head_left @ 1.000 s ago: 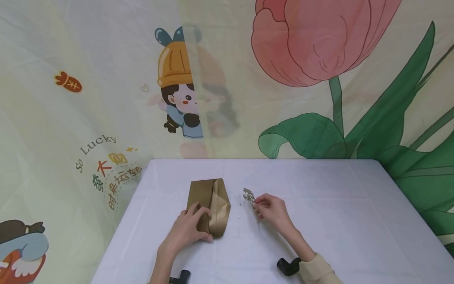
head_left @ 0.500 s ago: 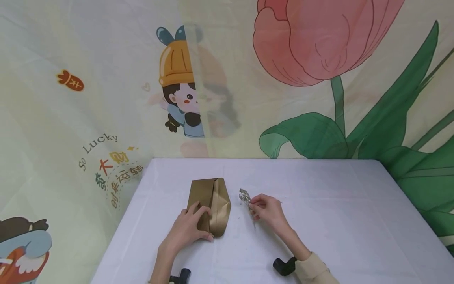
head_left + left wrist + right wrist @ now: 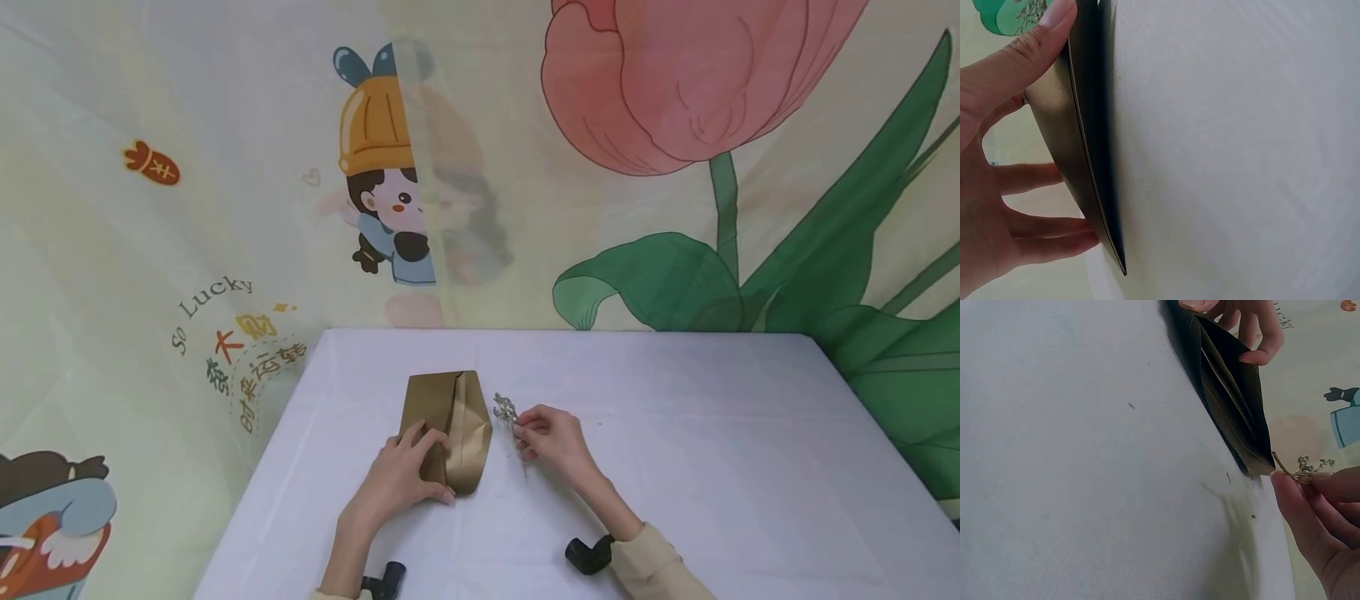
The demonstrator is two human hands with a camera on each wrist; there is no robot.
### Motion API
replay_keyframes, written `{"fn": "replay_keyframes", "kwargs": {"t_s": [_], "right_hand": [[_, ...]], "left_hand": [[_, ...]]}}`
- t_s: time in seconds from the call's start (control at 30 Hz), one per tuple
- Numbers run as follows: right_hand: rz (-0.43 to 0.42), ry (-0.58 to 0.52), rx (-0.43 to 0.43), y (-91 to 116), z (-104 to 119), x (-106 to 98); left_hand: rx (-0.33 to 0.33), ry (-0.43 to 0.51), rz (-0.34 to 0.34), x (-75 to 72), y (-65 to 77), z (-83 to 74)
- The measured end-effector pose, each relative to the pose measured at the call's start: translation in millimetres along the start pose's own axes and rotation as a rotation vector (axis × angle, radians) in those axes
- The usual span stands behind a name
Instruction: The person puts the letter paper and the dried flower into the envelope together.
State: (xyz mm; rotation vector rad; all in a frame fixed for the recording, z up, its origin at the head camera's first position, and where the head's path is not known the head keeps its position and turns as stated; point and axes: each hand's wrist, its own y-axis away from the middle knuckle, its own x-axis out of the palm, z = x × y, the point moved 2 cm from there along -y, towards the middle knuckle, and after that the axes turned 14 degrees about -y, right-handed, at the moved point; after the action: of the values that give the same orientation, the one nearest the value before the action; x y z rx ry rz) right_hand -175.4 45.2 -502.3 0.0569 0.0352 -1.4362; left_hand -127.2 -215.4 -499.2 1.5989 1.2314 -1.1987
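Observation:
A gold paper envelope [image 3: 472, 454] lies on the white table with its pointed flap turned right. My left hand [image 3: 397, 473] grips its near end, thumb at the near edge and fingers bent over the top. From the right wrist side, the dark mouth of the envelope [image 3: 1230, 403] gapes. My right hand [image 3: 553, 442] pinches a small dried flower sprig [image 3: 505, 408] between thumb and fingertips, just right of the flap. The sprig's thin stem hangs below those fingers, its heads pointing up and left. In the left wrist view, the thumb [image 3: 1019, 59] presses along the envelope's edge.
A white cloth covers the table [image 3: 697, 450]. Tiny dark crumbs [image 3: 1132, 405] are scattered on it near the envelope. Black curved wrist pieces [image 3: 588, 556] sit by both forearms. Behind the table hangs a printed curtain [image 3: 637, 275] with a tulip and cartoon figures.
My right hand has moved left with the sprig, closer to the envelope's flap. The left hand keeps its hold on the envelope, and the head view has shifted slightly.

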Motion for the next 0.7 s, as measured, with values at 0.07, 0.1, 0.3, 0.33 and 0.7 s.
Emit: {"fn": "replay_keyframes", "kwargs": {"t_s": [0.07,0.1,0.3,0.33,0.7], "right_hand": [[0.008,-0.009,-0.002,-1.2,0.8,1.7],[0.011,-0.013,0.0,-1.9,1.2,2.5],[0.028,-0.032,0.006,-4.8,1.3,9.3],[0.032,-0.034,0.007,-5.2,1.0,10.6],[0.092,-0.061,0.036,-10.1,-1.2,22.6]], "left_hand": [[0.001,0.001,-0.001,-0.3,0.0,-0.3],[0.002,0.0,-0.001,-0.4,-0.1,-0.4],[0.003,0.002,-0.003,-1.0,0.0,-0.7],[0.002,0.005,-0.001,-0.9,0.1,-0.8],[-0.007,0.025,0.001,0.7,1.1,0.8]]}}
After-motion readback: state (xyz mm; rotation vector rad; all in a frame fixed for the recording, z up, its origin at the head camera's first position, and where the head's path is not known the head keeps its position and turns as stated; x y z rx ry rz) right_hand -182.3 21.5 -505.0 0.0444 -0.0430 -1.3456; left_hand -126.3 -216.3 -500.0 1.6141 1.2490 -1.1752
